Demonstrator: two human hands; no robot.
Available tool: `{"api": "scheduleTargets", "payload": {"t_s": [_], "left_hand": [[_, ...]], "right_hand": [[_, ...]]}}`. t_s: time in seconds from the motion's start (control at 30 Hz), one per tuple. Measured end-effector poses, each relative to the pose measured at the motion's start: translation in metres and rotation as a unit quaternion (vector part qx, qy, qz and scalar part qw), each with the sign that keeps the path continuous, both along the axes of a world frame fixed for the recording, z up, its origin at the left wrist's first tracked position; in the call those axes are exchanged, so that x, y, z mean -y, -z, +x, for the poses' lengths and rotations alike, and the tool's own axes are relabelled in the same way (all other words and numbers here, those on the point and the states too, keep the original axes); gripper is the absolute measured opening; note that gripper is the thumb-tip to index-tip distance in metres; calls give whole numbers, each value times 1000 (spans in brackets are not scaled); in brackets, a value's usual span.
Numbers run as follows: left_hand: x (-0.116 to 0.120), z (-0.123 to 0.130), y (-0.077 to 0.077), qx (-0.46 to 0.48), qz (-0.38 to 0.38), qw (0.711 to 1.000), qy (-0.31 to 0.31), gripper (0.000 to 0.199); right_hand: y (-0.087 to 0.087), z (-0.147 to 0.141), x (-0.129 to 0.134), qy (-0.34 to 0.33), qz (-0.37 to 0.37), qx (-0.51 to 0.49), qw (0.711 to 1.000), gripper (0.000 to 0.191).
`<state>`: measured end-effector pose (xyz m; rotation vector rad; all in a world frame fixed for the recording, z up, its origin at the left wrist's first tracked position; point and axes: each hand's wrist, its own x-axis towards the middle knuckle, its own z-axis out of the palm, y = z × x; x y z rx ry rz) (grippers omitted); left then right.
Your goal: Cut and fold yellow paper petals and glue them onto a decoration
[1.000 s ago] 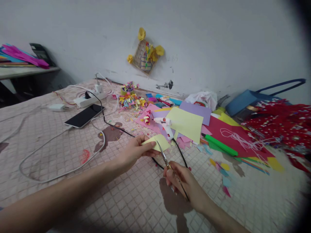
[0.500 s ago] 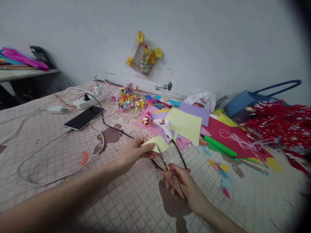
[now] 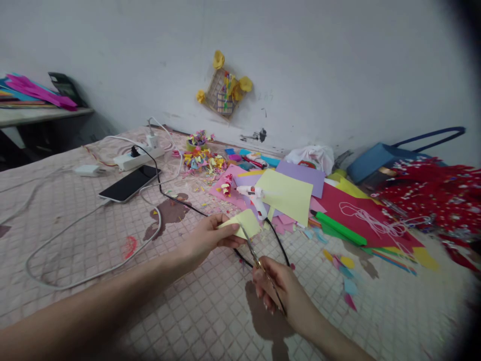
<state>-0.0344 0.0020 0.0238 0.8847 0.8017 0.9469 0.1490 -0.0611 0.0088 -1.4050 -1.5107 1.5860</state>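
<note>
Pinched between the thumb and fingers of my left hand (image 3: 220, 231) is a small piece of pale yellow paper (image 3: 248, 220). My right hand (image 3: 278, 283) is closed around the handles of a pair of scissors (image 3: 252, 249). Their blades point up and away from me and lie across the right part of the small paper. Just beyond it, a white glue gun (image 3: 258, 204) rests on the sheets, its black cord running below my hands. A larger pale yellow sheet (image 3: 287, 193) lies to the right of the glue gun.
A smartphone (image 3: 130, 184) and a power strip (image 3: 138, 157) with looping cables are on the left. Paper scraps (image 3: 203, 163) are heaped at the back. Red paper (image 3: 361, 215), white string (image 3: 376, 218), a green glue-stick-like tube (image 3: 341, 228) and a blue bag (image 3: 376, 163) lie right.
Both hands stay in nearly the same place. The scissors and right hand have shifted very slightly, with the blades still at the small yellow paper.
</note>
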Motion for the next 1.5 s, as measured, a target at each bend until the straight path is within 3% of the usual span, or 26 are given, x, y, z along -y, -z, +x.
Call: {"api": "scheduleTargets", "payload": {"t_s": [0.5, 1.5], "left_hand": [[2, 0, 1, -13, 8, 999, 33, 24], [3, 2, 3, -6, -28, 998, 63, 21]], "right_hand": [[-7, 0, 0, -15, 11, 12, 1000, 45], [2, -4, -1, 20, -16, 5, 1000, 46]]}}
